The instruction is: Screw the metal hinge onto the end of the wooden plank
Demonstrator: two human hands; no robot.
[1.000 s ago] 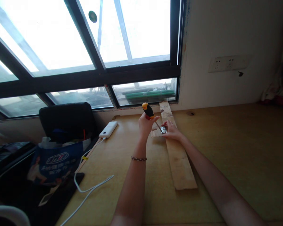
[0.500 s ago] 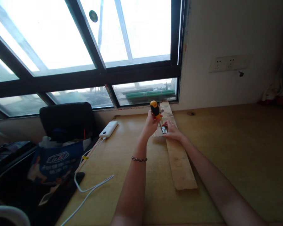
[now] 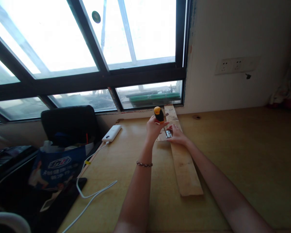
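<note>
My left hand (image 3: 155, 129) is closed around the lower handle of a yellow-and-black screwdriver (image 3: 159, 114). The screwdriver leans slightly, its shaft pointing down at a small shiny metal plate (image 3: 169, 133). Whether its tip sits in a screw is too small to tell. My right hand (image 3: 177, 134) pinches the plate from the right side, its fingers resting over the wood. Beneath both hands lie a long wooden board (image 3: 186, 171) and a shorter wood piece (image 3: 160, 137) jutting out to the left.
Everything rests on a yellowish wooden table (image 3: 235, 168). To the left are a white power bank (image 3: 112, 133) and its white cable (image 3: 97, 193). A black chair (image 3: 69, 123) and a blue bag (image 3: 60, 168) stand beyond the left edge. The window (image 3: 145, 72) is behind.
My left hand and the screwdriver handle have dipped slightly, and the fingers have shifted around the handle. My right hand and the metal plate stay in place.
</note>
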